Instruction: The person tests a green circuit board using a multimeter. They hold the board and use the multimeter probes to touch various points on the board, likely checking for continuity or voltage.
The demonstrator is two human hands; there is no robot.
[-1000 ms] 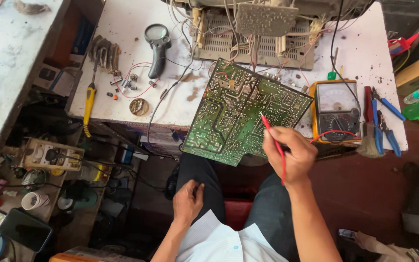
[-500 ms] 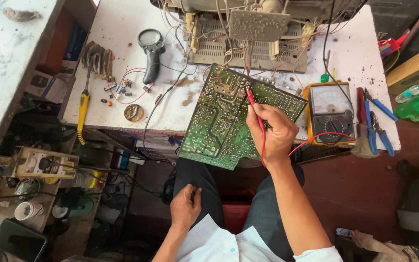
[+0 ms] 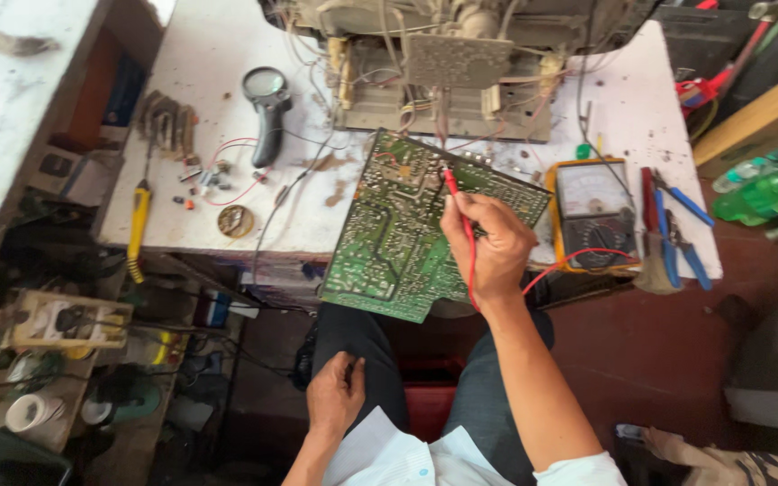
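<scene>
Right hand: fingers closed around one thin red test probe, held like a pen, tip down on one large green printed circuit board. The board is tilted, its far edge on the white worktable, its near edge overhanging toward the lap. One red lead runs from below the hand to the right.

Left hand: holds nothing, fingers loosely curled, resting on the left thigh, well apart from the board.

Right of the board, just beside it: one orange-cased analogue meter. Right of the meter: two blue-handled pliers.

Far edge: one opened grey chassis with loose wires.

Left of the board: one black-handled magnifying glass, one yellow-handled screwdriver, one small round brass-coloured part. Small loose components lie scattered near the magnifier; count cannot be told.
</scene>
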